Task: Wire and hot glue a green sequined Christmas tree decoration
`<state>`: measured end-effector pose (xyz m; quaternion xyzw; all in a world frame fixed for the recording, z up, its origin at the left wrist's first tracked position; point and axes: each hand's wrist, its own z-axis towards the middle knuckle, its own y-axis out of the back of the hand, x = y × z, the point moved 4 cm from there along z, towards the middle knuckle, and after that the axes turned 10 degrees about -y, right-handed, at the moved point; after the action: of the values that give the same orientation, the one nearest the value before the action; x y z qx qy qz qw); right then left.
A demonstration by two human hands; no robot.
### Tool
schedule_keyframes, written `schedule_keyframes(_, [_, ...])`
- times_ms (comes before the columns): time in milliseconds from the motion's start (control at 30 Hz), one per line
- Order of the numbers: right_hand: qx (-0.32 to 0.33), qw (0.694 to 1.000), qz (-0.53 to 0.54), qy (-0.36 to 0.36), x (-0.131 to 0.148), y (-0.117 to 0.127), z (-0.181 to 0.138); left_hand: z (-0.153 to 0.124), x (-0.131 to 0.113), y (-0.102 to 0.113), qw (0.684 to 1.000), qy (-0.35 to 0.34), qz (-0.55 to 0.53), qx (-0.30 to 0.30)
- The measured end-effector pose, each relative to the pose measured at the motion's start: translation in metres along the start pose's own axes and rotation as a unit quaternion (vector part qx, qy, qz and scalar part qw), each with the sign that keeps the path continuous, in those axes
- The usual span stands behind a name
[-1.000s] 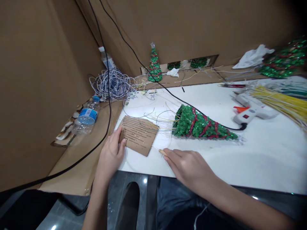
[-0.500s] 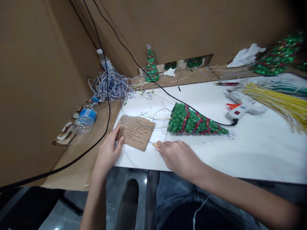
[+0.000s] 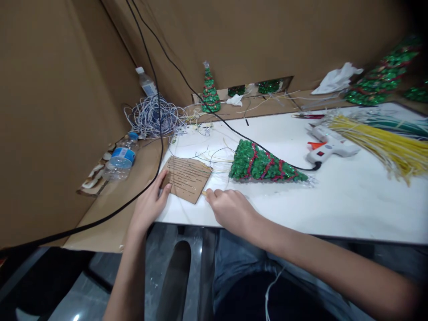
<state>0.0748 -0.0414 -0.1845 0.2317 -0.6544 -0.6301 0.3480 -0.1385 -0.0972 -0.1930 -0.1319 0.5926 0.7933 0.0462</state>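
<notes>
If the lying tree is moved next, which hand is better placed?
Likely the right hand: nearer the lying tree, though gripping a handle. The left hand touches the cardboard, farther away.

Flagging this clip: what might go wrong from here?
The light-handled tool in the right hand, at the edge of the cardboard piece, might slip toward the left hand on the opposite side. Thin wires trailing from the lying green tree toward the cardboard could snag.
</notes>
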Motion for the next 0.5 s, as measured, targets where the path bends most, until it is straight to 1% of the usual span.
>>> schedule_keyframes(100, [-0.002,1.0,0.0,-0.004,-0.001,0.0,0.0,0.0,0.001,-0.002,1.0,0.003,0.006,-0.004])
schedule_keyframes(300, [-0.009,0.999,-0.008,-0.04,-0.004,0.005,-0.012,0.001,0.006,-0.005,1.0,-0.012,-0.009,-0.021])
schedule_keyframes(500, [-0.012,0.997,-0.018,-0.072,-0.007,0.002,-0.019,0.002,0.009,-0.008,1.0,-0.018,0.009,-0.013])
